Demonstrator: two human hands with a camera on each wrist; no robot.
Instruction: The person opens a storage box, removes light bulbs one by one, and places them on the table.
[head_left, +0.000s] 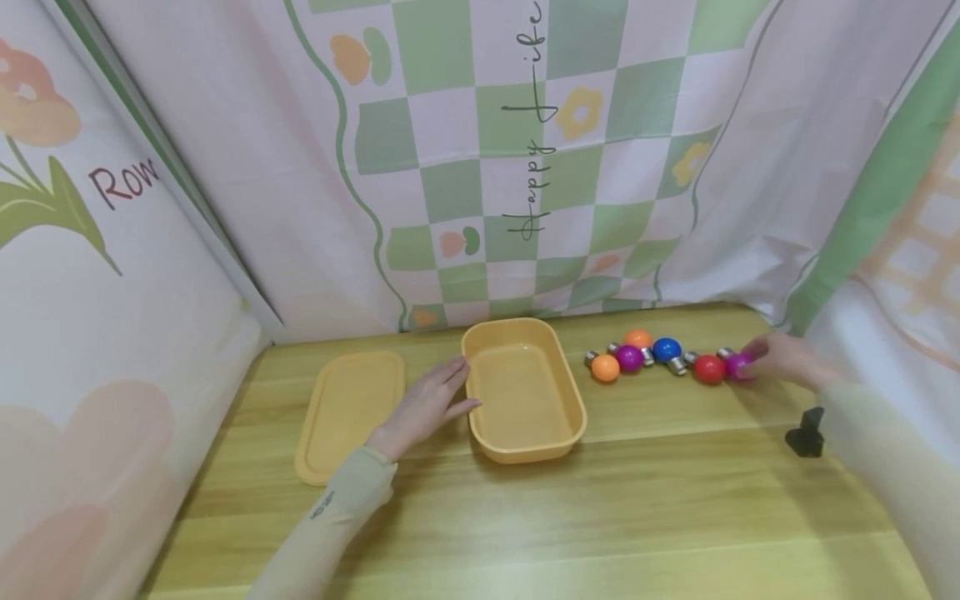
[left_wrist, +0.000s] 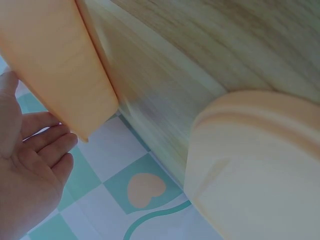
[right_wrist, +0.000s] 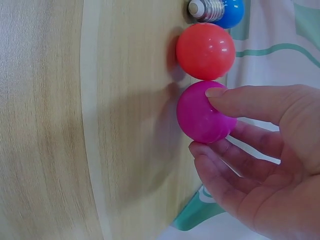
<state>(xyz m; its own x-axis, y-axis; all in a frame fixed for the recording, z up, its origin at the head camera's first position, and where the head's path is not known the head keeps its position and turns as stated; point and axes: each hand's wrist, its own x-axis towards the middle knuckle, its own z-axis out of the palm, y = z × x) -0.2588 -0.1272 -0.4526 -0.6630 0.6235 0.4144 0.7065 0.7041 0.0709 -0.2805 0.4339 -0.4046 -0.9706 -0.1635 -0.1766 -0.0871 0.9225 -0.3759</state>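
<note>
A yellow-orange plastic box stands lidless on the wooden table, and nothing lies inside it. Along its left wall my left hand rests, fingers fairly straight and touching the rim. In the left wrist view the fingertips lie against the box's side. Over at the right, my right hand pinches a purple light bulb between thumb and fingers, at the end of a row of bulbs. Right beside that bulb lies a red light bulb. The purple bulb's metal base is hidden in the right wrist view.
More bulbs lie between the box and the red one: a blue bulb, another purple bulb and two orange bulbs. A flat yellow lid lies left of the box. A small black object is near the right forearm. Curtains hang behind.
</note>
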